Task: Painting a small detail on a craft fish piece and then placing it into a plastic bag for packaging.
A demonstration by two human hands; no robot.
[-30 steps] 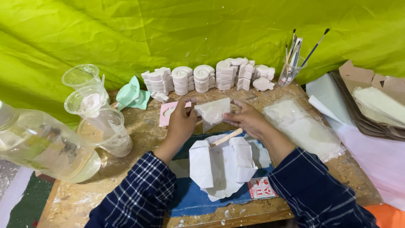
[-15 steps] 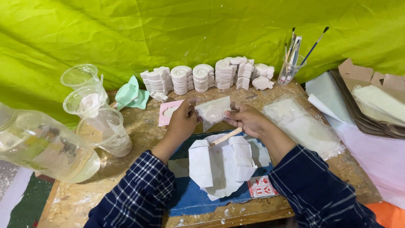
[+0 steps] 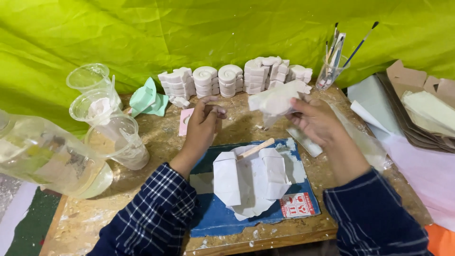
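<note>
Plaster dust and crumbs speckle the chipboard table (image 3: pixel 142 208), so spills are the main worry. We hold a white, crumpled plastic bag of something pale (image 3: pixel 276 100) in our right hand (image 3: pixel 318 124), fingers closed around its lower end; it hangs in the air above the far middle of the table, just in front of the row of white plaster castings (image 3: pixel 237 79). Our left hand (image 3: pixel 201 127) rests on the table to the left of it, fingers curled loosely, holding nothing that we can make out, its fingertips just beside a small pink card (image 3: pixel 184 121).

We judge that the bag could sag or open and drop its contents onto the white folded paper mould (image 3: pixel 249 182) on the blue board (image 3: pixel 222 213) near us, where a wooden stick (image 3: pixel 256 149) lies across the top. A wide swing of the right hand could knock the castings over, or tip the clear cup of brushes (image 3: pixel 330 72) at the far right. On the left, the stacked plastic cups (image 3: pixel 102 111) and the big clear bottle of liquid (image 3: pixel 42 156) stand close to our left sleeve; an elbow nudge there could send liquid across the table.
</note>
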